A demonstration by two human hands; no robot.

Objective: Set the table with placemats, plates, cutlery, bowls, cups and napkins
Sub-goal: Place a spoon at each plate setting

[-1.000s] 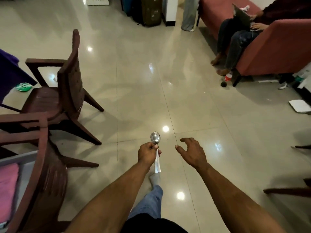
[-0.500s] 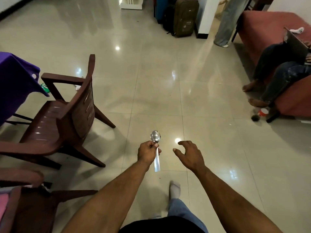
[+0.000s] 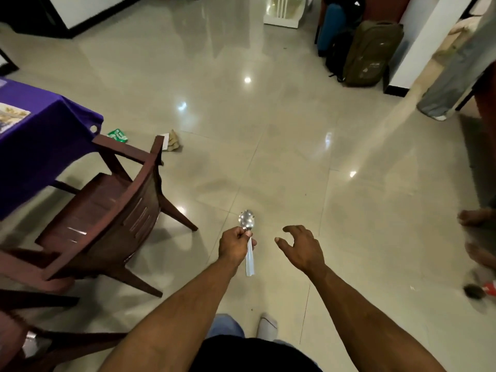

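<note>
Starting from the left, the table shows only one corner, covered with a purple cloth, and a placemat lies on it at the very edge of the view. Just beside this corner stands a dark wooden chair, turned partly away from the table. Near the middle, the left hand is clenched around a spoon; the bowl of the spoon points forward and up, and the handle comes out below the fist. The spoon is therefore in the air above the floor, well apart from the table. To the right, the right hand holds nothing, its fingers loosely bent and spread. I judge that the cutlery step is in hand and the person is carrying the spoon toward the table. The next move probably calls for turning left, passing around the chair, and laying the spoon flat beside the placemat. Whether plates are already on the table I cannot tell, because most of it is hidden.
</note>
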